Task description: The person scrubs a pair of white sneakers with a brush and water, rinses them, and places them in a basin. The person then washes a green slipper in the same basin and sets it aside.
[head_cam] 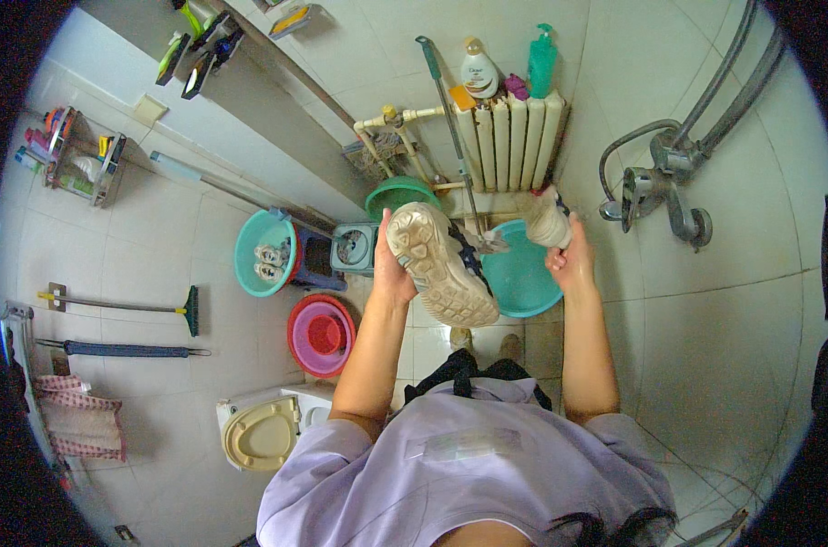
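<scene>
My left hand (392,270) grips a sneaker (444,267) by its side, raised in front of me. Its pale, worn, treaded sole faces up towards me, and part of its dark and white upper shows on the right. In my right hand (573,263) is a second shoe (549,222), held off to the right by one end; it is pale with dark and red parts, slightly blurred. Below and between the two shoes a turquoise basin (523,277) stands on the floor, partly hidden by the left sneaker.
A radiator (509,143) carries bottles, and a long-handled mop (448,109) leans beside it. Leftward stand a turquoise basin (239,256) holding shoes, nested red and pink basins (352,335), and a toilet (229,437). The shower mixer tap (660,181) juts from the right wall.
</scene>
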Motion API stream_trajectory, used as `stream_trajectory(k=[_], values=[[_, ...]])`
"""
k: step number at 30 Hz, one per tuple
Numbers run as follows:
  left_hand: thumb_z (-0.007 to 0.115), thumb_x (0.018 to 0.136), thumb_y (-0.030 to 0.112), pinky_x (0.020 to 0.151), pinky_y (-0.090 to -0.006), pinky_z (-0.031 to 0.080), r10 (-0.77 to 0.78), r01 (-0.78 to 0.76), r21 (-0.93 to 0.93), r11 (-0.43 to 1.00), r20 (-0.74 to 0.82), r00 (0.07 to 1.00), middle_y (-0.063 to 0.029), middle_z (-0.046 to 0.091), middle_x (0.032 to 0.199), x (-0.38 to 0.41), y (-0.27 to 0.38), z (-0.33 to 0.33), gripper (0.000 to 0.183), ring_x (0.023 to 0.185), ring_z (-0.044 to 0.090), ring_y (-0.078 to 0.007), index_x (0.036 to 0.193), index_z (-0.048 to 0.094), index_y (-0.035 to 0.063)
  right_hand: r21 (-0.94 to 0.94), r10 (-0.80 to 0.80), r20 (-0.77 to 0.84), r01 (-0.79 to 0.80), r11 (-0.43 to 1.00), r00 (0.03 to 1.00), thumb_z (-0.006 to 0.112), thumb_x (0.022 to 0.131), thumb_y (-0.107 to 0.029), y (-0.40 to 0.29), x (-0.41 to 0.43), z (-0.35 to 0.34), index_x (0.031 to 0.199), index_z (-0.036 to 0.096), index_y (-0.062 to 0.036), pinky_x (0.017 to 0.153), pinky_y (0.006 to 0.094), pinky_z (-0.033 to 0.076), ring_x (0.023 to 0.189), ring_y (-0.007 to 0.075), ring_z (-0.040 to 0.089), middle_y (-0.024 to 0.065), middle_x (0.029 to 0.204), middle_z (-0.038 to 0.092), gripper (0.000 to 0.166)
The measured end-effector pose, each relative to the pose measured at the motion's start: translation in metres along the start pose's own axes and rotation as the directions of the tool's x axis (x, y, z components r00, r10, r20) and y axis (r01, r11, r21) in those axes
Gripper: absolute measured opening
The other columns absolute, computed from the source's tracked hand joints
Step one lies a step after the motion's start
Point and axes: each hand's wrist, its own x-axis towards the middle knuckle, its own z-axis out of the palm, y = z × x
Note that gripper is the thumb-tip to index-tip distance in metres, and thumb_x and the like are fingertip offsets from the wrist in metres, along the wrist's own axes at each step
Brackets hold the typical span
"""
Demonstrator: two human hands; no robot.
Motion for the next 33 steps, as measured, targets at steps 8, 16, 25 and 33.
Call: stream_trajectory(k=[8,16,25,33], values=[[0.076,0.076,0.028,0.076,-0.0228,0.044,0.034,-0.309,0.767,0.562,0.352,0.935,0.0017,0.058,0.091,-0.013,-0.004,0.028,0.037,0.085,0.053,-0.0073,0.096,0.052,0.0090,-0.506,-0.074,-0.036,0.046,0.861,0.997,0.065,0.084,-0.038,0.025,-0.024,-0.028,0.093,0.060,-0.0118,0.039,0.0242,0.027,0.050,0.0068,0.038,-0.0031,0.066,0.049,0.028],[0.076,0.068,0.024,0.093,-0.0466,0.030,-0.344,-0.639,0.575,-0.510,0.545,0.765,-0.0046,0.060,0.087,-0.032,-0.022,0.052,0.041,0.083,0.057,-0.0245,0.103,0.059,0.0105,-0.951,-0.281,0.309,0.295,-0.091,0.909,0.062,0.083,-0.041,0.014,-0.062,-0.038,0.094,0.059,-0.0010,0.072,0.0460,0.048,0.082,0.0396,0.062,0.0235,0.086,0.064,0.042],[0.053,0.078,0.011,0.084,-0.0423,0.034,-0.356,-0.706,0.381,-0.596,0.663,0.658,0.0001,0.054,0.084,-0.041,-0.057,0.015,0.026,0.087,0.051,-0.0173,0.103,0.058,0.0143,-0.930,-0.250,0.334,0.274,-0.244,0.909,0.061,0.084,-0.041,0.031,-0.102,-0.009,0.087,0.057,-0.0016,0.071,0.0503,0.047,0.077,0.0417,0.062,0.0225,0.081,0.064,0.040],[0.055,0.075,0.011,0.084,-0.0376,0.036,-0.402,-0.762,0.386,-0.520,0.677,0.617,-0.0040,0.055,0.094,-0.040,-0.074,-0.004,0.030,0.101,0.049,-0.0224,0.105,0.058,0.0112,-0.938,-0.357,0.265,0.325,0.118,0.896,0.061,0.083,-0.042,0.057,-0.088,-0.014,0.089,0.054,0.0029,0.073,0.0490,0.046,0.085,0.0431,0.059,0.0279,0.087,0.060,0.046]])
